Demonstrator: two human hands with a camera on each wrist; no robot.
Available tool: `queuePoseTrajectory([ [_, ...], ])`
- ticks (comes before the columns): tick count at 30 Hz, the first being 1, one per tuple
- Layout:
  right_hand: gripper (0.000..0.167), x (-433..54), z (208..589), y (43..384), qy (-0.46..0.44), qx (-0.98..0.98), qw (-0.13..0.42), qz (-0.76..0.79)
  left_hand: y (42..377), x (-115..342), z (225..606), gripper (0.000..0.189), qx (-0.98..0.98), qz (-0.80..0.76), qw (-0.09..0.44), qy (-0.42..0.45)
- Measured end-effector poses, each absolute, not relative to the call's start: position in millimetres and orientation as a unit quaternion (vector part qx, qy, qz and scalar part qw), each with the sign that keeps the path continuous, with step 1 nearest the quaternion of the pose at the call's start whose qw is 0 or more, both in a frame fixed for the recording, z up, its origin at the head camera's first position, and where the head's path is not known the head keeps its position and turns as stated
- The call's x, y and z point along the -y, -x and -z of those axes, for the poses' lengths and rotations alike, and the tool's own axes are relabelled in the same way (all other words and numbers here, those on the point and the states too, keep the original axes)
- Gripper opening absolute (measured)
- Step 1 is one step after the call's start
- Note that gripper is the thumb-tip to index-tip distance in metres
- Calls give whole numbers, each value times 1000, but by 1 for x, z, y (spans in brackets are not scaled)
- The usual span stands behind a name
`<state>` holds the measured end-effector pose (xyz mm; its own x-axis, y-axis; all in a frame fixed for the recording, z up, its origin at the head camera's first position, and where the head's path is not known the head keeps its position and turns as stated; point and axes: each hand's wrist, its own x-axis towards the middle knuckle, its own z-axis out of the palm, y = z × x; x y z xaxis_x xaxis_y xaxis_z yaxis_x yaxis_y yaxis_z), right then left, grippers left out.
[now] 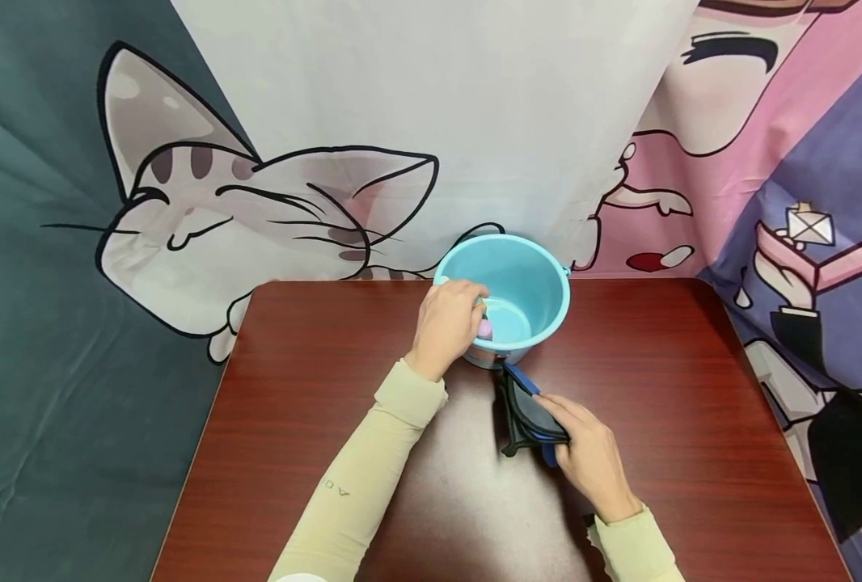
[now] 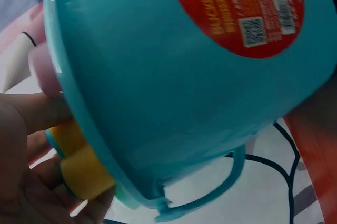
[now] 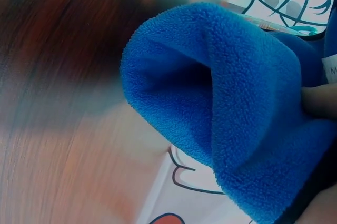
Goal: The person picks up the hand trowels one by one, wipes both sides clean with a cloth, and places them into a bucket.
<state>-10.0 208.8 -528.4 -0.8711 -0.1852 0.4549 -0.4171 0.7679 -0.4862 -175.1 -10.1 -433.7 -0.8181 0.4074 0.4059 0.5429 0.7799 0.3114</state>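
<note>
A light blue bucket stands at the table's far edge. My left hand is at its near-left rim, fingers curled round several small coloured pieces. In the left wrist view, yellow cylinders show between the fingers, with a pink piece near the thumb and a green one partly behind the rim. My right hand grips a folded grey cloth item with black edging, in front of the bucket. Up close, its blue fleece side folds into an open hollow; a white label is partly visible.
The reddish-brown wooden table lies under both arms. Behind it hangs a cloth printed with a cartoon cat. The bucket's handle hangs at its side, and a red sticker is on its wall.
</note>
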Motion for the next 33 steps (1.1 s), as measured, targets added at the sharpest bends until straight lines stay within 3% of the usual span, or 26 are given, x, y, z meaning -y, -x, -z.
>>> queuePoseTrajectory([
  [8, 62, -218, 533, 11, -112, 912, 216, -331, 174, 17, 438, 18, 927, 236, 145, 253],
  [15, 52, -238, 542, 11, 48, 897, 225, -377, 171, 23, 442, 25, 913, 258, 167, 268],
  [23, 36, -254, 551, 15, 226, 849, 167, -448, 162, 33, 446, 25, 890, 317, 194, 263],
  [29, 31, -265, 565, 21, 319, 744, 123, -574, 148, 61, 459, 23, 851, 414, 258, 195],
  [33, 32, -280, 573, 23, 350, 759, 71, -544, 136, 87, 474, 23, 849, 441, 259, 134],
])
